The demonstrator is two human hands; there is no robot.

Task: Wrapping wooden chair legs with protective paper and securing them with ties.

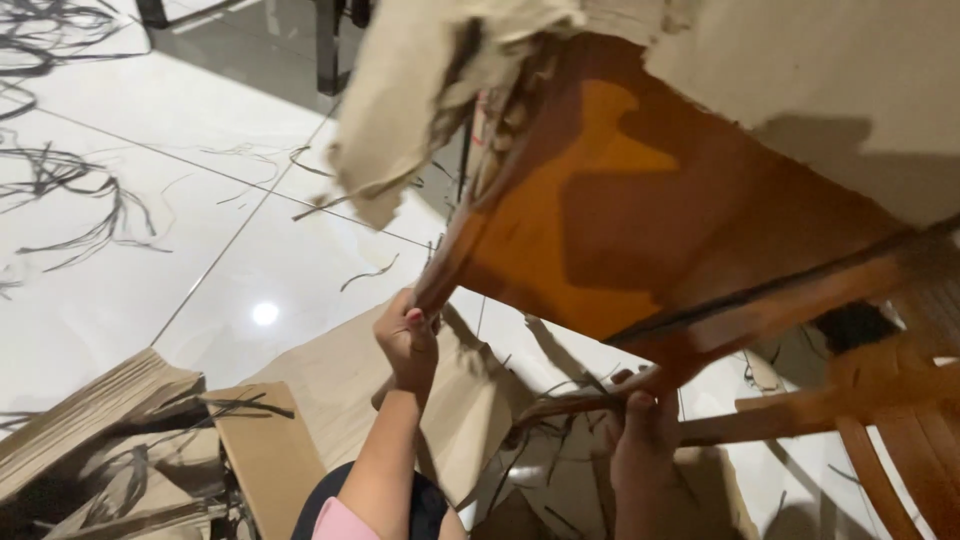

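— What is the person holding there?

— A wooden chair (640,220), glossy orange-brown, tipped up off the floor so its seat faces us. Torn brown wrapping paper (420,100) hangs off its upper end in ragged flaps, and more pale paper covers the top right part.

— And the hands?

— The left hand (408,342) is closed around the lower corner of the seat, right at the edge where the wood comes to a point. The right hand (640,430) is lower, clenched on the chair's frame near a thin rail (780,412) that runs off to the right. It sits in shadow, so I cannot make out its fingers well.

— What is underneath?

— A white tiled floor (150,260), shiny, with a lamp reflected in it. A flat sheet of cardboard (340,400) lies just below the left hand, and folded cardboard pieces (110,440) are piled at the lower left. Thin dark strips (80,200) lie scattered over the tiles at the left, well apart from the chair.

— Anything else?

— A pink sleeve edge (340,522) shows at the bottom, by the left forearm.
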